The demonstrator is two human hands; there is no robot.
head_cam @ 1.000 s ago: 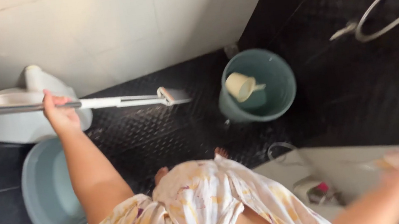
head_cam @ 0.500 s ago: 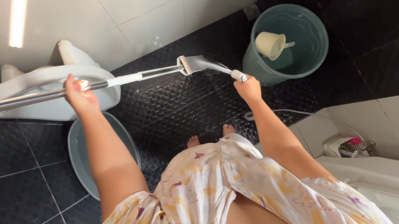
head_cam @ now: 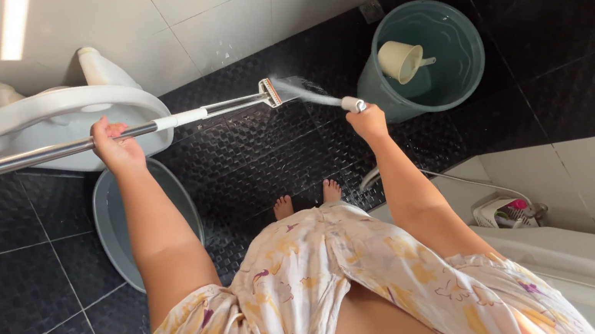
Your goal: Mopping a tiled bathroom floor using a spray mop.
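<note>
Since half a second ago the pole (head_cam: 77, 146) has tilted slightly, left hand (head_cam: 114, 142) closed around it over the basin (head_cam: 110, 224), right hand (head_cam: 367, 120) closed on the sprayer (head_cam: 353, 103) wetting its head (head_cam: 270, 92); overspray could slick the floor (head_cam: 250, 158) underfoot.

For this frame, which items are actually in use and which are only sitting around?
In use:
- left hand gripping the long mop pole
- right hand holding the spray nozzle, jet hitting the mop head

Sitting around:
- teal bucket with a cream scoop inside
- grey basin on the floor
- white toilet bowl
</note>
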